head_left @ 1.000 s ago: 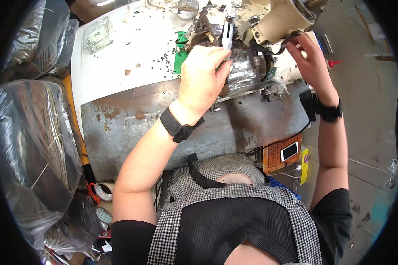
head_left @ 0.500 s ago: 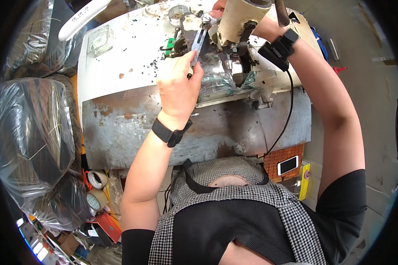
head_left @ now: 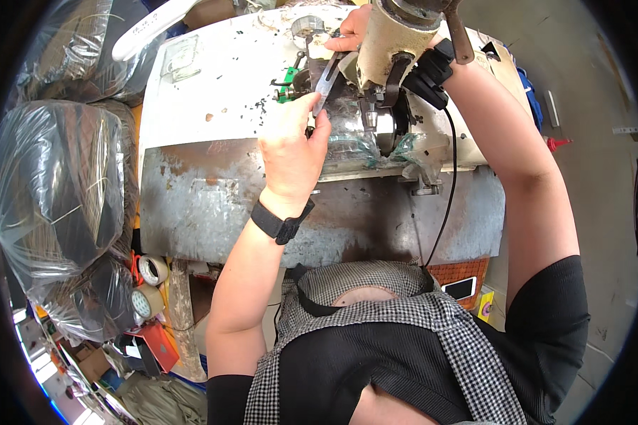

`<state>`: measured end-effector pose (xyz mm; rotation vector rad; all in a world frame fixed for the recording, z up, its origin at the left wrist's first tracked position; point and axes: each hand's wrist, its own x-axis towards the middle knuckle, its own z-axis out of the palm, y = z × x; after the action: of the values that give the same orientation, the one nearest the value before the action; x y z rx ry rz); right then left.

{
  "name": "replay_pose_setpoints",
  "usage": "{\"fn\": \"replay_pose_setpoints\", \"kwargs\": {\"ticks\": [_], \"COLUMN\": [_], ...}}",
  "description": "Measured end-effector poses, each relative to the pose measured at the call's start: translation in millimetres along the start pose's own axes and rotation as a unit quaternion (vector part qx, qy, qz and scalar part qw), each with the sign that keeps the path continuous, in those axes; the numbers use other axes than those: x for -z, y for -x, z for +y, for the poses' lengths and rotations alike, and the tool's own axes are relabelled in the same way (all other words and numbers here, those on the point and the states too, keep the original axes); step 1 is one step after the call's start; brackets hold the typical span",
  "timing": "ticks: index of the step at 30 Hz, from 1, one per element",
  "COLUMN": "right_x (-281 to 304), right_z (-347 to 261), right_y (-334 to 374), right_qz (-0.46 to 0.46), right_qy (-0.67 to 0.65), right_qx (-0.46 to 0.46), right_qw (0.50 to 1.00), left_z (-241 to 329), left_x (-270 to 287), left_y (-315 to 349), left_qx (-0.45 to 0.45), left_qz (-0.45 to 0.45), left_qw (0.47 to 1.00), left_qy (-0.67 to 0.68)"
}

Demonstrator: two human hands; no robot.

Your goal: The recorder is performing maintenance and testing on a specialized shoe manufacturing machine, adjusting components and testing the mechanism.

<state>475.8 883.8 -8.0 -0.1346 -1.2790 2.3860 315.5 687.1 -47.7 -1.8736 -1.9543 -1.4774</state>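
My left hand (head_left: 290, 152) pinches the near end of a flat, slotted metal bar (head_left: 324, 86) between thumb and fingers. The bar slants up and away over the bed of an industrial sewing-type machine (head_left: 402, 42) with a thick cream-coloured head. Beyond the bar's far end, my right hand (head_left: 351, 30) reaches around behind the head, its fingers bent and close together. The machine head covers part of this hand, so what it grips cannot be made out. A green clamp-like part (head_left: 288, 83) sits left of the bar. Shiny metal parts (head_left: 372, 117) lie right of it.
Small black scraps (head_left: 262, 110) dot the white tabletop, with a clear dish (head_left: 181, 60) at its far left. A worn metal sheet (head_left: 262, 191) covers the front edge. Plastic-wrapped bundles (head_left: 64, 177) stand left. A black cable (head_left: 450, 177) hangs near my right arm. A phone (head_left: 459, 288) lies below the table.
The view has shifted, so table and machine sit slightly further right and lower. My right hand's fingers now show more and sit nearer the bar's far end. My left hand keeps the bar.
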Motion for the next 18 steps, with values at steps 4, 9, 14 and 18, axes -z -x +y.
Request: {"fn": "replay_pose_setpoints", "kwargs": {"ticks": [4,9,14,18], "right_x": [-5.0,32.6,63.7,47.6], "right_z": [-1.4,3.0,-2.2,-15.8], "right_y": [5.0,-2.8,-12.7,20.9], "right_qz": [0.050,0.006,-0.092,-0.040], "right_qy": [0.007,0.015,0.330,0.510], "right_qx": [-0.012,-0.029,0.034,0.013], "right_qw": [0.999,0.999,0.939,0.859], "left_z": [1.0,12.1,26.2,26.2], "left_x": [1.5,-0.7,-2.8,2.9], "left_y": [0.6,-0.1,3.2,9.3], "left_qx": [0.000,-0.015,-0.078,-0.088], "left_qz": [0.002,-0.003,-0.038,-0.049], "left_qw": [1.000,1.000,0.995,0.993], "left_qy": [-0.002,-0.005,0.041,0.062]}}
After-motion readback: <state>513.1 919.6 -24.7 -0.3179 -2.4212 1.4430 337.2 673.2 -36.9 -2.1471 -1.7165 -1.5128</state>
